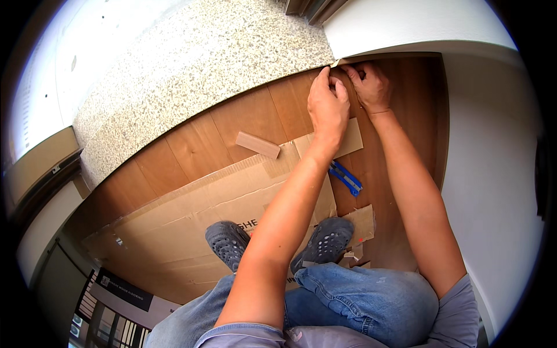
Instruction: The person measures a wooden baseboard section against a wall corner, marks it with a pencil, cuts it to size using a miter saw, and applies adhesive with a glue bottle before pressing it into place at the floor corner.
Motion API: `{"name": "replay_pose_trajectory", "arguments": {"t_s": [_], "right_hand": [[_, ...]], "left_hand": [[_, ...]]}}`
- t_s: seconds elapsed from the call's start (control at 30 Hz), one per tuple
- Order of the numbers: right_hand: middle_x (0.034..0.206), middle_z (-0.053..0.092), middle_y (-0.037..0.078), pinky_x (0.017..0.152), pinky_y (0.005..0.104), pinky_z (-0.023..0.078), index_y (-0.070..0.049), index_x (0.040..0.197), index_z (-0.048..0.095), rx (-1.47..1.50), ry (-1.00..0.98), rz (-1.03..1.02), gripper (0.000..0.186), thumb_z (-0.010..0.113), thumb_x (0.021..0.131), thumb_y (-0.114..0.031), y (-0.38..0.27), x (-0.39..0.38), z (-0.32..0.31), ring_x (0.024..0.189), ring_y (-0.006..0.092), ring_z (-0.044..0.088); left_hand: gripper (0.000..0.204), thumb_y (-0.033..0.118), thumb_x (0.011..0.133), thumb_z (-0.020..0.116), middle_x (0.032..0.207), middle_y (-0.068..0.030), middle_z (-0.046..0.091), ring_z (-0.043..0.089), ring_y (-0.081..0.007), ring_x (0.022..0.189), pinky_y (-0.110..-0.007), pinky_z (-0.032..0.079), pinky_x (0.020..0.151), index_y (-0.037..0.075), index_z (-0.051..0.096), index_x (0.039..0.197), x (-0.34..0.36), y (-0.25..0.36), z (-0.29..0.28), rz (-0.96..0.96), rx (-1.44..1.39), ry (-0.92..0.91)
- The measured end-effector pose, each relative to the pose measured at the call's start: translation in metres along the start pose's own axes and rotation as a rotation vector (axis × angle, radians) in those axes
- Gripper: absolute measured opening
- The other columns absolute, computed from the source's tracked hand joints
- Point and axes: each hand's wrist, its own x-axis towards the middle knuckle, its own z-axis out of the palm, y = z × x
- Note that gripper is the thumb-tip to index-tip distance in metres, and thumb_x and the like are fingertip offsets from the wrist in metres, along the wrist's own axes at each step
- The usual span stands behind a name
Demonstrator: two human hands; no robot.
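My left hand (329, 110) has its fingers curled at the seam between the wooden plank floor (191, 145) and the speckled stone floor (203, 52). My right hand (371, 87) is bent in a pinch just beside it, at the same edge close to the white wall. A small pale yellow strip (335, 62) shows between the fingertips of both hands; whether either grips it, or something else under the fingers, I cannot make out. A blue utility knife (347, 178) lies below my hands, and a short brown wood piece (257, 144) rests to their left.
A large cardboard sheet (191, 220) lies under my grey clogs (226, 243), with scraps (360, 226) at the right. A white wall (487, 174) bounds the right side. A door track (46, 185) and a printed flooring carton (125, 290) are at the left.
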Motion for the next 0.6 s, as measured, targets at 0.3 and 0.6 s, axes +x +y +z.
{"name": "replay_pose_trajectory", "arguments": {"t_s": [0.3,0.6], "right_hand": [[0.072,0.068,0.007,0.053,0.0430,0.053,-0.016,0.080,0.073,-0.069,0.002,0.005,0.041,0.080,0.081,-0.056,0.005,-0.002,0.003,0.061,0.0308,0.067],[0.077,0.072,0.010,0.061,0.0422,0.055,-0.010,0.082,0.073,0.015,-0.084,0.082,0.039,0.081,0.084,-0.048,-0.007,0.005,-0.006,0.068,0.0311,0.070]], "left_hand": [[0.043,0.009,0.094,0.064,0.097,-0.0115,0.071,0.067,-0.0239,0.088,-0.036,0.053,0.086,-0.006,0.061,0.135,-0.005,-0.003,0.002,0.052,0.024,-0.001],[0.064,0.006,0.092,0.065,0.103,-0.0121,0.067,0.066,-0.0224,0.083,-0.036,0.055,0.082,-0.013,0.040,0.148,-0.013,0.007,0.016,0.008,-0.002,-0.093]]}}
